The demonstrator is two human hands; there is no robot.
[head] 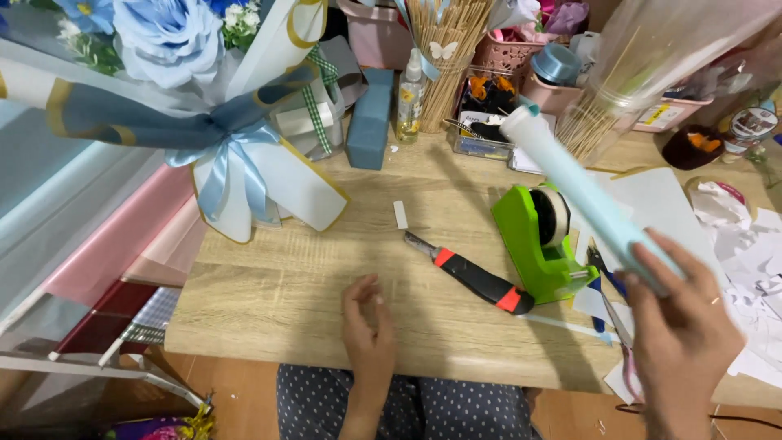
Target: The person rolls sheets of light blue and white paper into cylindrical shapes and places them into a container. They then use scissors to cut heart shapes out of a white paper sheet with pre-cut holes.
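Right hand, lower right of the frame, fingers closed around the lower end of a pale blue roll; the roll rises slantwise from the fingers toward the upper centre, its white capped end lying over the clutter at the back of the bench; the roll is held clear of the bench surface and passes in front of a green tape dispenser. Left hand, lower centre, resting on the bare wood with fingers loosely curled and holding nothing; its fingertips point toward the top of the frame. A utility knife, black and red, lies flat between the two hands, just left of the dispenser and apart from both hands; a small white strip lies above it on the wood. Upper left: a bouquet of blue flowers in white and blue wrap, tied with a light blue ribbon, leaning over the bench edge. Upper centre: a blue-grey block, a small spray bottle and a bundle of wooden sticks. Right edge: white paper scraps.
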